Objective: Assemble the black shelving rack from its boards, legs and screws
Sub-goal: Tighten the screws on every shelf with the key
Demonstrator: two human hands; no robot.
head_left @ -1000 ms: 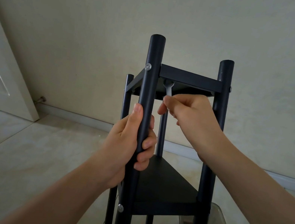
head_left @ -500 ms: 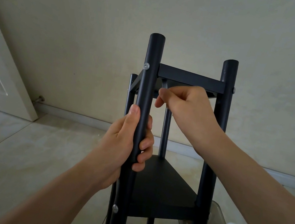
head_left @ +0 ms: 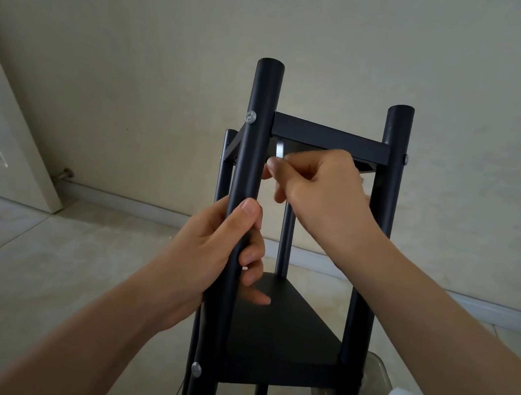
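Left hand (head_left: 208, 250) grips the rack's near-left leg (head_left: 252, 161), fingers curled round it. Right hand (head_left: 320, 183) pinches a silver hex key (head_left: 279, 149) just under the top board (head_left: 330, 139); lower board (head_left: 283, 333) sits below both hands.

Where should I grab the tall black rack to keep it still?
Wrap a hand round the near-left black round leg from the left, midway between the two boards, as the left hand does: the tube is slim, upright, and bare there.
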